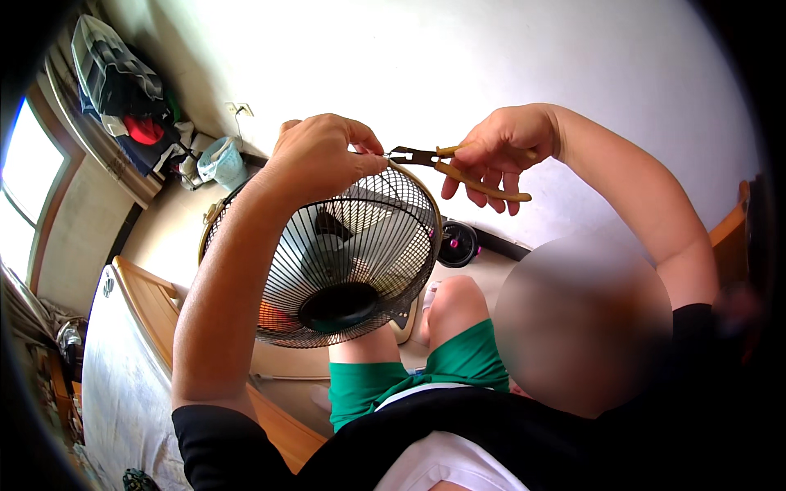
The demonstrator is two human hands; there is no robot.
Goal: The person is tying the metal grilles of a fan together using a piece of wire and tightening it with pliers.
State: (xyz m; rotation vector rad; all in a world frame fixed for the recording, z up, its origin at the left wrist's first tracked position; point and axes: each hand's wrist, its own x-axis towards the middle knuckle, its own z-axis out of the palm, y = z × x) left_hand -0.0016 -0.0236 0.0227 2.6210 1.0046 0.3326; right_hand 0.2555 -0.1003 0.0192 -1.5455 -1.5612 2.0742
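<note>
White wall bkgd, beige floor, lt-blue bin nr its far L edge. R hand grips yellow-handled pliers, tip by fan guard's top rim; L hand pinches there.

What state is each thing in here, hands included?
Fan: tilted, caged in wire.
Pliers: handles spread, tips beside the fan's rim.
Left hand: fingers curled at that rim; exact grip unclear.
Right hand: gripping the pliers.
Bin: upright, seemingly bag-lined.
Wall socket: plug inserted.
Curtain: drawn aside.
Window: bright; open or shut unclear.
</note>
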